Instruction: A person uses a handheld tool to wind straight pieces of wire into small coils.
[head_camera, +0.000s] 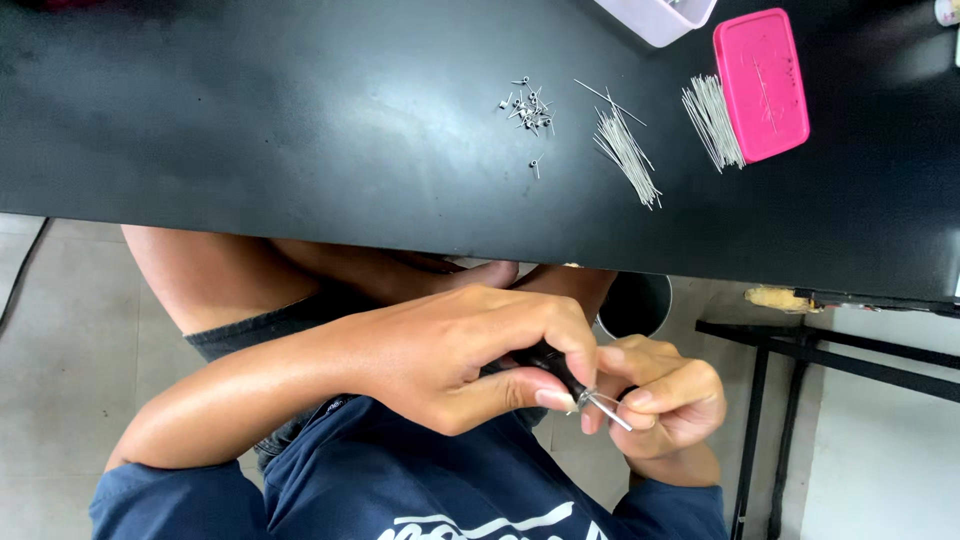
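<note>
Closest to the lens, the left hand (455, 355) clamps a dark-handled tool (555, 365) whose tip meets a thin wire (608, 408) pinched in the right hand (665, 405), both held below the bench's (250, 120) near edge. A small heap of bent pieces (528, 108) lies mid-bench; many straight wires (625, 150) remain beside the pink lid (762, 85), so most seems left.

Bright daylight, soft. Big white shine on black table (300, 130). Hardly any dark shadows. Picture sharp, edges bend a little.
</note>
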